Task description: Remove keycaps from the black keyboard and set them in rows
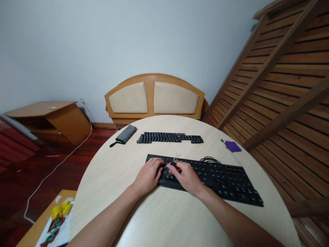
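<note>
A black keyboard (221, 178) lies on a round pale wooden table (164, 219), most of its keycaps taken off. My left hand (149, 176) rests curled on the keyboard's left end and steadies it. My right hand (186, 176) is closed in a pinch on a thin wire keycap puller (177, 157), whose loops stick up above the fingers near the keyboard's upper left. Rows of removed black keycaps (169, 138) are laid out in the shape of a keyboard farther back on the table. What sits under the puller is hidden by my fingers.
A grey pouch with a black strap (125, 133) lies at the back left of the table, a purple cloth (232, 146) at the right. The keyboard's black cable (209, 159) coils behind it. A wooden headboard (154, 97) and slatted frame (282, 85) stand beyond.
</note>
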### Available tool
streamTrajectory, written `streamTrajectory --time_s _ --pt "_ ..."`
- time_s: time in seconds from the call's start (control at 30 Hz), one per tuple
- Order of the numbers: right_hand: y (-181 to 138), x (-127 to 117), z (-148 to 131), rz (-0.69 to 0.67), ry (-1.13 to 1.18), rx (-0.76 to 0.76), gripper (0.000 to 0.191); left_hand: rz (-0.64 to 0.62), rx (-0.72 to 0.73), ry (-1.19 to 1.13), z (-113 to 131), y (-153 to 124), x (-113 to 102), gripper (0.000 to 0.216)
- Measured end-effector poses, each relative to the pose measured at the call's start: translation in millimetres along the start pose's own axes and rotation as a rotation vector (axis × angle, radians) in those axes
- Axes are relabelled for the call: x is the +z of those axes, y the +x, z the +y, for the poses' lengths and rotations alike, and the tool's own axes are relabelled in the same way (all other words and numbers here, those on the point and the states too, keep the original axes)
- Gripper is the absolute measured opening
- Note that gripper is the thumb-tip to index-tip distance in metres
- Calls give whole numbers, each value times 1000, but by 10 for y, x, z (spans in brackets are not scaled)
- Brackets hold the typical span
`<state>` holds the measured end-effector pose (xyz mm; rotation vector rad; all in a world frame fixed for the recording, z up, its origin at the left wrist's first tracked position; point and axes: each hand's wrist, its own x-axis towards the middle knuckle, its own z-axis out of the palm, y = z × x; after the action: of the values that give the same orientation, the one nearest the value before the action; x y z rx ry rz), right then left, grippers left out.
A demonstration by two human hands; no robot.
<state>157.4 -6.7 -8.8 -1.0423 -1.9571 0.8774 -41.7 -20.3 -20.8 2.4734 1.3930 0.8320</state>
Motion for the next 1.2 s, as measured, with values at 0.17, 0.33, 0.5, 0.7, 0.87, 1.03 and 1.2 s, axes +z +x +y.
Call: streamTrajectory --time_s 0.17,0.33,0.5,0.7,0.87,1.03,1.2 --pt "8 -1 3 -18 19 -10 38 -15 4 1 9 -3 -14 22" --pt "0 -10 -8 -67 -23 -79 32 -10 8 -3 7 -1 -18 22" --pt "-36 1 -2 -114 -70 -124 27 -20 11 -17 11 -1 -25 23" --pt "-78 38 39 -103 -230 -204 30 -8 12 -26 15 4 -25 23" --pt "-61 35 30 -22 -257 -75 36 -7 9 -28 4 -3 -13 21" --pt "-30 29 46 -19 -92 25 33 -4 8 -37 10 -6 -20 18" --pt "14 28 84 -32 113 142 36 -7 -7 -48 46 -5 -68 16"
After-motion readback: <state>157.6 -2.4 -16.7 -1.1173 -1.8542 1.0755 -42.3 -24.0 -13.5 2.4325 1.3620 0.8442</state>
